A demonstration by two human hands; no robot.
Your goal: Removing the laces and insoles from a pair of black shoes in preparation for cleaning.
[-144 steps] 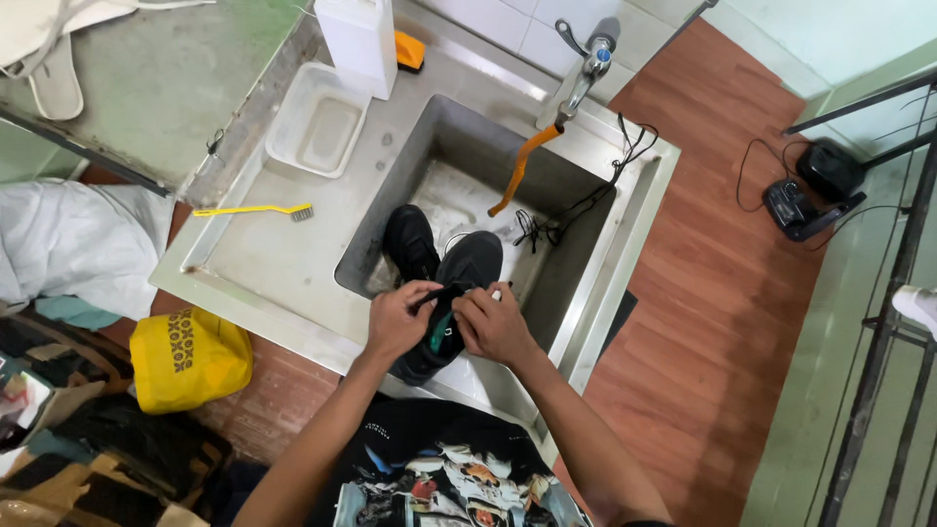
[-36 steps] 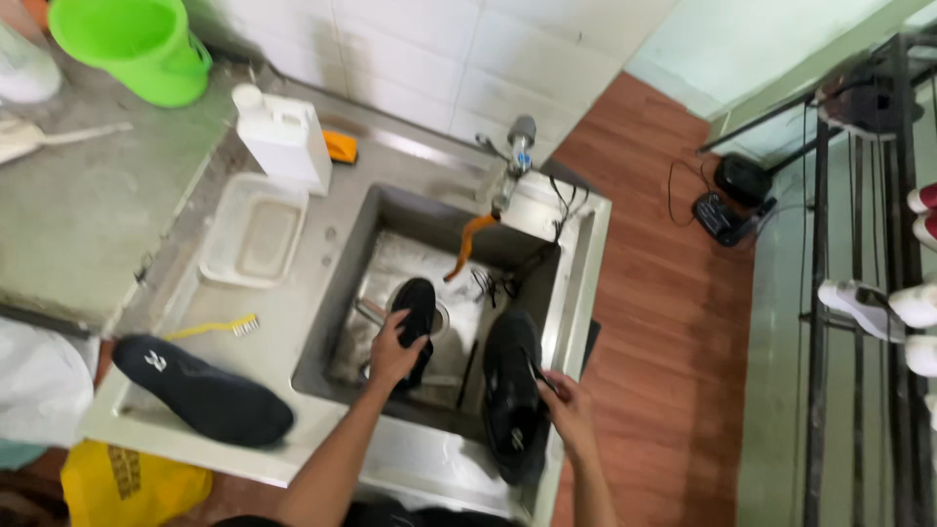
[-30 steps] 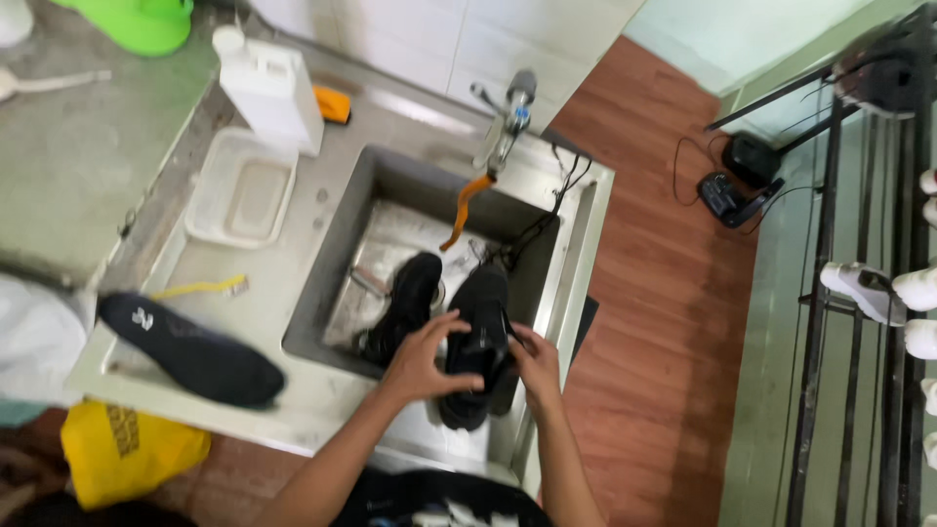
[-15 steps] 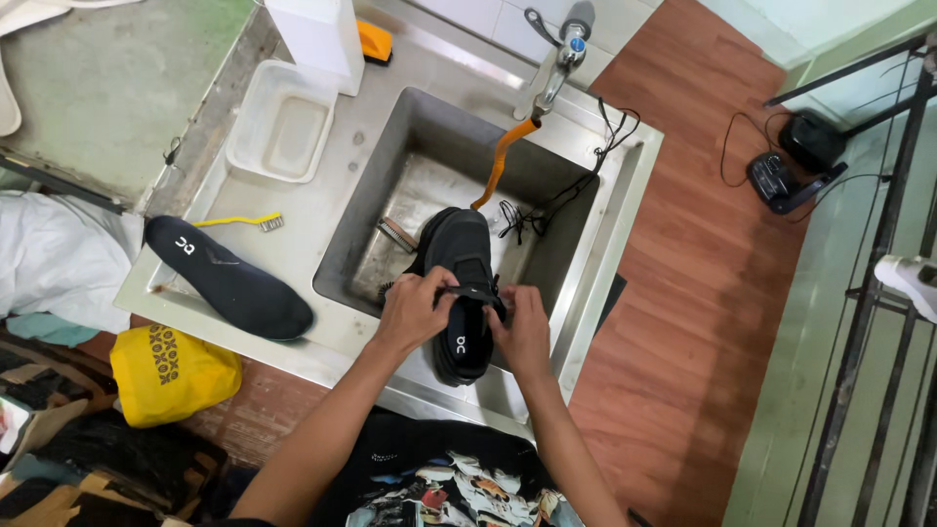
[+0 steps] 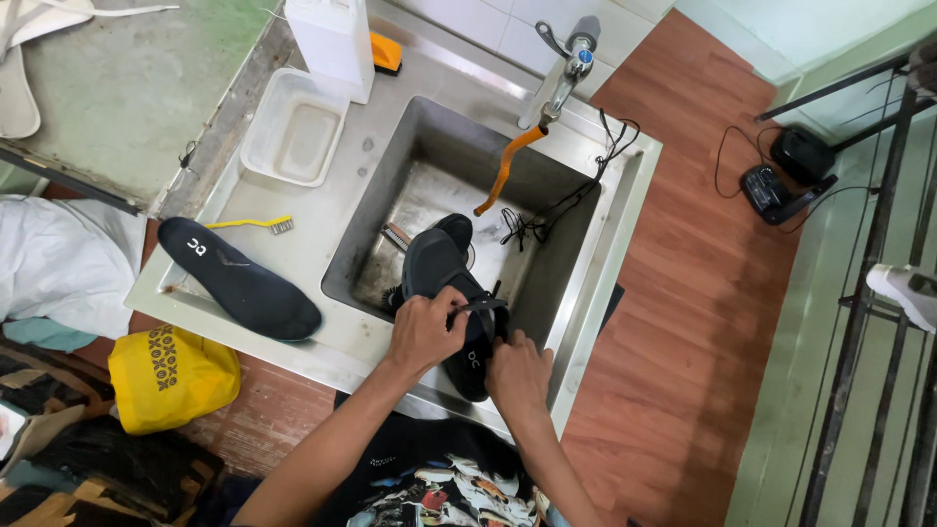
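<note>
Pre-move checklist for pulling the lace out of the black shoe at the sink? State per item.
1. Both hands on the shoe: ok. Left hand and right hand are on the black shoe over the sink's front rim.
2. Lace in grip: ok. The left hand's fingers pinch a dark lace; whether the right hand holds the lace or the shoe's body, cannot tell.
3. Lace fully loosened: cannot tell, hands cover the eyelets.
4. Insole out: ok. One black insole lies on the drainboard, beside the yellow brush.
5. Water off: ok, no stream visible at the tap.
6. Second shoe out of the way: ok, it lies behind in the basin.
</note>
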